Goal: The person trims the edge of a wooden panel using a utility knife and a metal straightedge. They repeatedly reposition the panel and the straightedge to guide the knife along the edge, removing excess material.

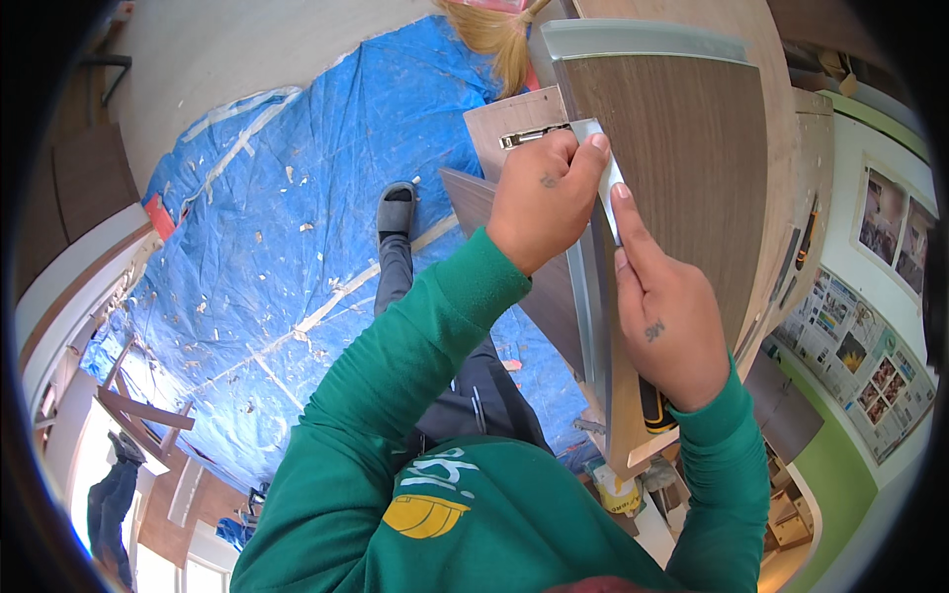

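A wood-grain cabinet door panel (682, 148) with silvery edge trim (652, 42) lies in front of me, right of the middle. At its left edge sits a short, pale metallic strip (610, 178). My left hand (550, 203) is closed round the upper part of this strip, thumb pressed on top. Lower down, my right hand (672, 321) pinches the strip, its index finger stretched along it and its other fingers curled. A metal hinge (534, 136) shows just beyond my left knuckles. Partly under my right wrist lies a yellow-and-black tool (654, 407).
A blue tarp (326, 257) strewn with scraps covers the floor at left. A straw broom (499, 40) is beyond the door. Another slim tool (807, 235) lies on the wooden surface at right, beside a wall with newspaper sheets (850, 346). Another person's legs (114, 504) show at lower left.
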`<action>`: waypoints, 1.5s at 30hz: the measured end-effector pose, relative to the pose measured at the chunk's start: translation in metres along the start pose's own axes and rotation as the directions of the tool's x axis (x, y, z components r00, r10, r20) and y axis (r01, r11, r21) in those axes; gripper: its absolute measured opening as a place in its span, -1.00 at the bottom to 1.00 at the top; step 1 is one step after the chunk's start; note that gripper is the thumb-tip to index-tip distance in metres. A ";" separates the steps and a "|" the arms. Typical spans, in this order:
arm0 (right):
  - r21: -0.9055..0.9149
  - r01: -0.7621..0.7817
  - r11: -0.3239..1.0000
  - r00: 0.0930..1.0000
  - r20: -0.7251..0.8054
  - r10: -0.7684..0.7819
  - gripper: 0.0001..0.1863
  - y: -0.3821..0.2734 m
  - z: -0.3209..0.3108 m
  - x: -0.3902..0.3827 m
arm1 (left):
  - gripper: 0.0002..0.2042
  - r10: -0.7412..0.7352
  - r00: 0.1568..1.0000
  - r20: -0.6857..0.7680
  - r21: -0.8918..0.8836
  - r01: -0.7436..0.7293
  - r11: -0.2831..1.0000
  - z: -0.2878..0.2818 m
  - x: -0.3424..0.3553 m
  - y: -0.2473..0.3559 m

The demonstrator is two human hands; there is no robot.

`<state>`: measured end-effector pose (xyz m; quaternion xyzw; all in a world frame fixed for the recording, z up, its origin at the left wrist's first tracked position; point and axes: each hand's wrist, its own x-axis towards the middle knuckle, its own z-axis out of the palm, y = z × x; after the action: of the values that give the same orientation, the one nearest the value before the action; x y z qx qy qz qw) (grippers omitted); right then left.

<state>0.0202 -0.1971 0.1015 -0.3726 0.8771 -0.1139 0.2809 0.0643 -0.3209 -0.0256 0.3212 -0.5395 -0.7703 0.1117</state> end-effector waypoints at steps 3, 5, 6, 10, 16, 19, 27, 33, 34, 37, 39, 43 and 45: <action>0.006 -0.021 1.000 1.000 0.007 0.021 -0.38 -0.004 -0.001 0.003 | -0.52 0.009 1.000 -0.014 0.045 -0.009 0.999 -0.002 0.006 0.002; 0.010 -0.029 1.000 0.999 0.014 0.029 -0.38 -0.005 -0.001 0.003 | -0.52 0.073 0.997 -0.028 0.078 -0.070 0.994 -0.001 0.007 -0.007; 0.010 -0.022 1.000 1.000 0.015 0.022 -0.38 -0.003 0.000 0.000 | -0.52 0.070 0.997 -0.019 0.060 -0.069 0.996 -0.002 0.007 -0.008; 0.034 -0.027 0.999 1.000 0.004 0.027 -0.39 -0.008 -0.001 0.007 | -0.53 0.046 0.999 -0.018 0.018 -0.045 0.999 -0.002 0.008 -0.003; 0.020 -0.002 1.000 1.000 -0.005 0.002 -0.38 -0.004 0.000 0.009 | -0.53 0.042 0.999 -0.010 0.004 -0.042 0.999 -0.003 0.009 0.000; 0.008 -0.005 1.000 1.000 -0.002 0.005 -0.38 -0.004 0.001 0.008 | -0.53 0.006 1.000 0.002 0.007 -0.006 1.000 -0.004 0.006 0.000; 0.039 -0.026 0.999 1.000 -0.002 0.026 -0.38 -0.005 0.003 0.004 | -0.53 0.116 0.993 -0.012 0.068 -0.115 0.991 -0.006 0.015 -0.003; 0.036 -0.005 0.999 1.000 -0.027 0.006 -0.39 -0.003 0.006 0.010 | -0.53 0.119 0.993 -0.023 0.067 -0.117 0.991 -0.005 0.020 -0.003; 0.015 -0.001 1.000 1.000 -0.027 0.001 -0.40 -0.001 0.007 0.010 | -0.53 0.063 0.998 -0.003 0.079 -0.063 0.995 -0.006 0.012 -0.001; 0.041 0.060 0.997 0.996 -0.074 -0.057 -0.40 0.001 0.008 0.010 | -0.54 0.088 0.996 -0.008 0.056 -0.087 0.995 -0.006 0.020 -0.002; 0.055 0.022 0.998 0.998 -0.056 -0.019 -0.40 -0.004 0.007 0.018 | -0.53 0.133 0.991 -0.020 0.077 -0.131 0.988 -0.008 0.024 -0.004; 0.052 0.008 0.999 0.999 -0.053 -0.005 -0.40 -0.004 0.005 0.010 | -0.52 0.087 0.996 -0.007 0.096 -0.086 0.992 -0.006 0.017 -0.001; 0.049 -0.012 0.999 0.999 -0.034 0.013 -0.40 -0.008 0.002 0.014 | -0.52 0.089 0.996 -0.008 0.064 -0.088 0.994 -0.006 0.016 -0.001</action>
<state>0.0179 -0.2126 0.0972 -0.3582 0.8810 -0.1400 0.2755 0.0558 -0.3339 -0.0337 0.3048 -0.5769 -0.7451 0.1382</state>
